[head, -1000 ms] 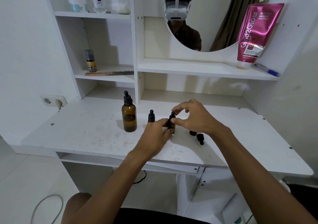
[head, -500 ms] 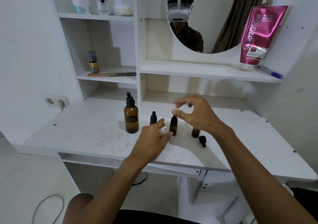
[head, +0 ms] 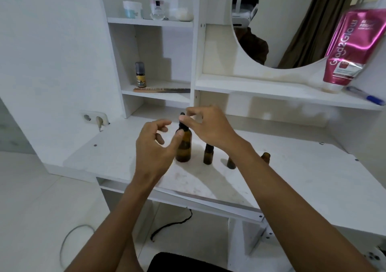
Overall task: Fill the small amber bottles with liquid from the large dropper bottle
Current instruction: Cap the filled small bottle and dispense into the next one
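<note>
Three small bottles (head: 207, 156) wait on the desk (head: 292, 167) beside the big bottle (head: 183, 149), whose dropper cap (head: 182, 117) our right hand (head: 208, 129) pinches while our left hand (head: 152, 146) hovers loosely open, so next we likely steady and unscrew it.

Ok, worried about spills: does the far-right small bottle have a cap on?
No, the far-right small bottle shows a bare amber neck, no black cap.

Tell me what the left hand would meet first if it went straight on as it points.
Most likely the large dropper bottle: the left hand opens toward it, thumb close by its shoulder. The right hand pinches its dropper cap. Depth is uncertain in one view.
</note>
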